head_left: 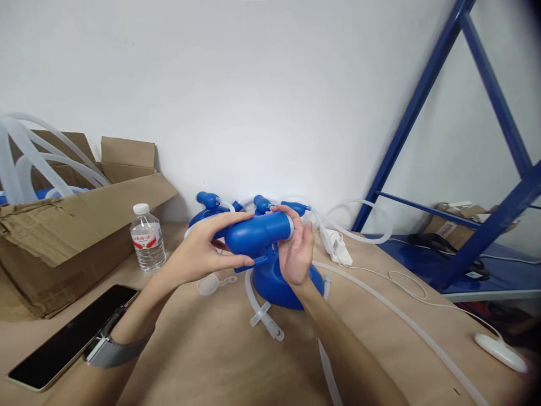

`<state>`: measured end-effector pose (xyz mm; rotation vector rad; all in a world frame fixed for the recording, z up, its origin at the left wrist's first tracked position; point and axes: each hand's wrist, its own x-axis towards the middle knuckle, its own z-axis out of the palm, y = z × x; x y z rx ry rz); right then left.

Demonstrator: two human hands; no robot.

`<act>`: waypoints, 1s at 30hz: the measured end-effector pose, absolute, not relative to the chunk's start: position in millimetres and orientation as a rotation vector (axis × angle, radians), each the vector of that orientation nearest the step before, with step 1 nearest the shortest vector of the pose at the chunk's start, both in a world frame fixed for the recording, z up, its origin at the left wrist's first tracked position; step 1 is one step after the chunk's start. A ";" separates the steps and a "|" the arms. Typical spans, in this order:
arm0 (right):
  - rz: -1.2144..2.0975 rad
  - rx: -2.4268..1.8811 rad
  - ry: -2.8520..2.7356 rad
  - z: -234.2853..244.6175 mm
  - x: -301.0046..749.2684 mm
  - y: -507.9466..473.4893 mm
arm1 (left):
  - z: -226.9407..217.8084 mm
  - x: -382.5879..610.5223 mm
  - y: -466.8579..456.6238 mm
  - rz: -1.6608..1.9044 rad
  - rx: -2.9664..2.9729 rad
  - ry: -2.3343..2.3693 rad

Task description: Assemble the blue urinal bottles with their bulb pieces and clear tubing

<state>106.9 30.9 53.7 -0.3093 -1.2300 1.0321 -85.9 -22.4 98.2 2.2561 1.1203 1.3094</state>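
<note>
My left hand [207, 248] grips a blue plastic bulb-shaped body [257, 234] from the left, fingers wrapped across its underside. My right hand [297, 251] holds the far end of that body, its fingers curling up around a white rim. The body is part of a blue moulded assembly on a domed blue base [279, 287]. Several smaller blue bulbs [208, 200] stick out behind it, trailing translucent silicone tubing [355, 237]. A tube with a flat cross-piece [262, 321] hangs below the base, and a small clear scoop [209, 285] lies beside it.
A wooden tabletop [198, 361] holds a dark-screened phone [71, 335], a water bottle [147, 239], a white plug [340, 251], and a white mouse [501, 352]. An open cardboard box [63, 225] holds coiled tubing at left. A blue metal shelf frame [414, 124] stands at right.
</note>
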 end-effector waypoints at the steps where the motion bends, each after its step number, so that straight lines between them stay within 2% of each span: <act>1: 1.024 -0.305 -1.245 53.6 106.9 30.0 | 98.7 -86.8 -21.6 1.288 2.207 1.158; 9: 0.791 -0.269 -1.210 54.5 106.4 26.9 | 99.6 -81.9 -20.7 1.122 2.319 1.294; 30: 0.799 -0.336 -1.295 43.7 101.6 20.4 | 85.4 -83.1 -13.8 1.296 2.746 1.163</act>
